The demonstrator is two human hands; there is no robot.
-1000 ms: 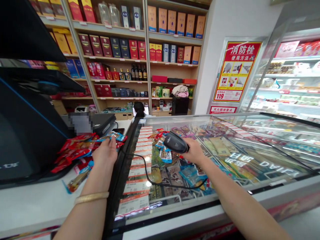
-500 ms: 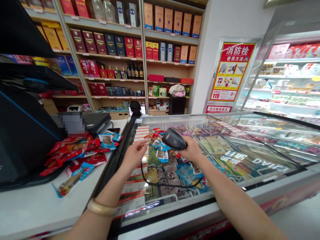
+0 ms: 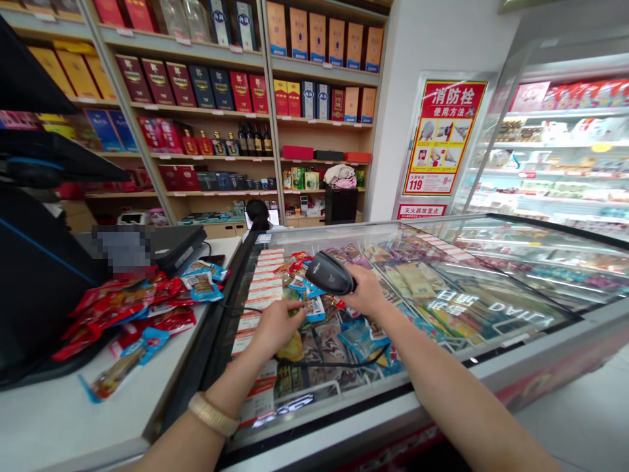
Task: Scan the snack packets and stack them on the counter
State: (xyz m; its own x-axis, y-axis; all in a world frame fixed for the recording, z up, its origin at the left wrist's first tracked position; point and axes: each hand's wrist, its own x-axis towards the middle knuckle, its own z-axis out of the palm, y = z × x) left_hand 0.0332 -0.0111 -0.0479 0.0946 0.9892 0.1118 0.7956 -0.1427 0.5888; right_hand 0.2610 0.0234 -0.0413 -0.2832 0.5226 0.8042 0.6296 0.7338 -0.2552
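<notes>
My right hand (image 3: 366, 292) grips a black handheld barcode scanner (image 3: 330, 273), its head pointing left over the glass top of a freezer. Under and in front of the scanner lies a small pile of red and blue snack packets (image 3: 297, 265). My left hand (image 3: 279, 328), with a gold-coloured bracelet at the wrist, has its thumb and index finger at the left edge of a blue-and-clear snack packet (image 3: 314, 308). They look closed on that edge, though the contact is small in view. The scanner's black cable (image 3: 334, 362) loops across the glass below both hands.
On the white counter (image 3: 44, 426) at left is a larger heap of red and blue packets (image 3: 132, 301), beside a black checkout machine (image 3: 39, 282). Frozen goods show through the freezer glass (image 3: 417, 282). A person's head (image 3: 258, 214) is beyond the freezer, before shelves of boxes.
My left hand has come down toward me, its fingertips now at the blue packet. The scanner stays over the pile in my right hand. The view has shifted slightly to the right.
</notes>
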